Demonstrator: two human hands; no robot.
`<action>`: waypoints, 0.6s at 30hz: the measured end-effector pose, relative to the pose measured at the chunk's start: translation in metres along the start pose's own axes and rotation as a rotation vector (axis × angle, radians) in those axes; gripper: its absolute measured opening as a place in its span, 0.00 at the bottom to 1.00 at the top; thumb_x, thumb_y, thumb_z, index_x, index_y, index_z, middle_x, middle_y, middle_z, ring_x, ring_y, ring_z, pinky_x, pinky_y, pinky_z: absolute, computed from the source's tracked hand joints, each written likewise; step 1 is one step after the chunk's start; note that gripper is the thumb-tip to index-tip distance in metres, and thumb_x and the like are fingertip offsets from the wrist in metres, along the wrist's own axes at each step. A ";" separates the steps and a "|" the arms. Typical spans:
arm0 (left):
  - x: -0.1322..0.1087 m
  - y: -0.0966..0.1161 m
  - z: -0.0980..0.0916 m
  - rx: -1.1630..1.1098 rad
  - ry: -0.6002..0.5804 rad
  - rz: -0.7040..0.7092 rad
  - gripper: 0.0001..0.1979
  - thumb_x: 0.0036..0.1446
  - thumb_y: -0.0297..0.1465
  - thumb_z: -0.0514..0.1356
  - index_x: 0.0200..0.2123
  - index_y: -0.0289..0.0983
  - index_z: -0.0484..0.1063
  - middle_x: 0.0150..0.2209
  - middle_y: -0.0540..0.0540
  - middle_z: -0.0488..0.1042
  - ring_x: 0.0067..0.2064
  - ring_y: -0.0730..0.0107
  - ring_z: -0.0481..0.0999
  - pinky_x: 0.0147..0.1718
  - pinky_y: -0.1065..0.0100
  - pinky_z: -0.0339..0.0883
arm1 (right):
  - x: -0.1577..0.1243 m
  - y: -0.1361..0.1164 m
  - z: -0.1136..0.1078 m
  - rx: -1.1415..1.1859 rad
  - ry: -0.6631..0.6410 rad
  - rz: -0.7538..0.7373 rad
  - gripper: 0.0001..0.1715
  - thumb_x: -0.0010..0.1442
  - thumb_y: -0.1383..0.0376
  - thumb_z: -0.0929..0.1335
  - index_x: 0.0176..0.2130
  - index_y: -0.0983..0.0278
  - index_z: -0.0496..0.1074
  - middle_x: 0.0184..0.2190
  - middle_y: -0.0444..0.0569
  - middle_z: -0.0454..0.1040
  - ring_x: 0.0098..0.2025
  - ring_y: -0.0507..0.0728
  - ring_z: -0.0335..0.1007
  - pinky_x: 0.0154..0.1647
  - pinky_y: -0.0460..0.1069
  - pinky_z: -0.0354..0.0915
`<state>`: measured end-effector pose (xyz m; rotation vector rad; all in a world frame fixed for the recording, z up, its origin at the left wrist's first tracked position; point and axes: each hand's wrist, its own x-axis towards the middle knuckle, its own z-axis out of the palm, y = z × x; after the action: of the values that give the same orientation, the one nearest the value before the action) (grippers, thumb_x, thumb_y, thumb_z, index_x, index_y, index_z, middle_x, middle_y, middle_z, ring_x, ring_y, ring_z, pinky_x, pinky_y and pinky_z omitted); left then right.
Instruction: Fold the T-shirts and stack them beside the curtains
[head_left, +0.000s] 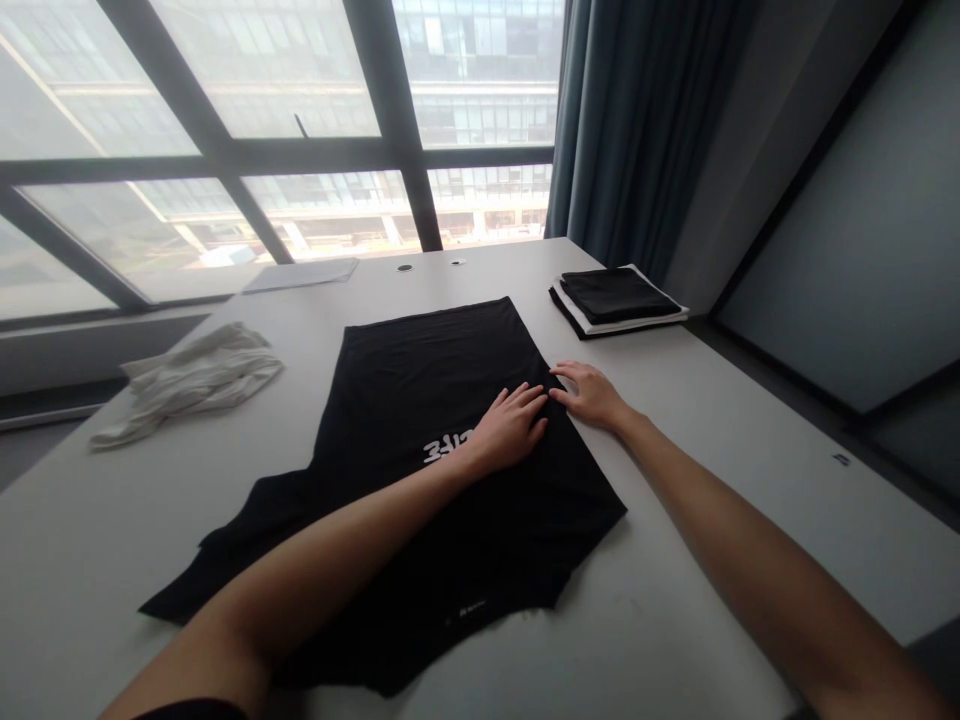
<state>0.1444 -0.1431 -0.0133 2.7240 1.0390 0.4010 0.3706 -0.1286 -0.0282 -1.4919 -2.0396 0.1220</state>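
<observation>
A black T-shirt (420, 400) with white lettering lies spread on the grey table (712, 430), its right side folded in along a straight edge. My left hand (510, 425) lies flat on the shirt, fingers stretched out toward that right edge. My right hand (592, 393) rests flat beside it, fingers out, touching the shirt's right edge where it meets the table. Neither hand holds anything.
A stack of folded black and white garments (619, 300) sits at the far right of the table. A crumpled white garment (195, 380) lies at the left. A flat grey sheet (300, 275) lies near the window. Dark curtains (637, 130) hang at the back right.
</observation>
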 end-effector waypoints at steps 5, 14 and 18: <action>0.000 0.001 0.001 0.003 0.009 0.006 0.25 0.69 0.38 0.51 0.66 0.40 0.63 0.70 0.44 0.59 0.72 0.56 0.52 0.69 0.47 0.47 | 0.000 -0.001 0.001 -0.021 -0.013 -0.002 0.19 0.67 0.61 0.64 0.55 0.61 0.75 0.59 0.55 0.73 0.62 0.63 0.66 0.65 0.60 0.59; -0.001 0.000 0.001 0.004 0.013 0.005 0.25 0.69 0.38 0.51 0.66 0.40 0.62 0.70 0.43 0.59 0.72 0.56 0.53 0.69 0.47 0.47 | -0.002 -0.002 -0.001 -0.046 -0.050 -0.022 0.22 0.64 0.60 0.68 0.56 0.61 0.74 0.60 0.56 0.71 0.63 0.65 0.65 0.65 0.61 0.58; 0.000 0.000 0.001 0.001 0.021 0.012 0.24 0.69 0.38 0.52 0.65 0.41 0.64 0.69 0.43 0.60 0.72 0.55 0.54 0.69 0.46 0.48 | 0.000 0.003 0.001 0.030 -0.022 -0.003 0.20 0.67 0.61 0.65 0.55 0.62 0.74 0.59 0.55 0.73 0.63 0.63 0.66 0.65 0.60 0.59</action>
<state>0.1447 -0.1434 -0.0146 2.7343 1.0286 0.4316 0.3724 -0.1272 -0.0300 -1.4752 -2.0480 0.1680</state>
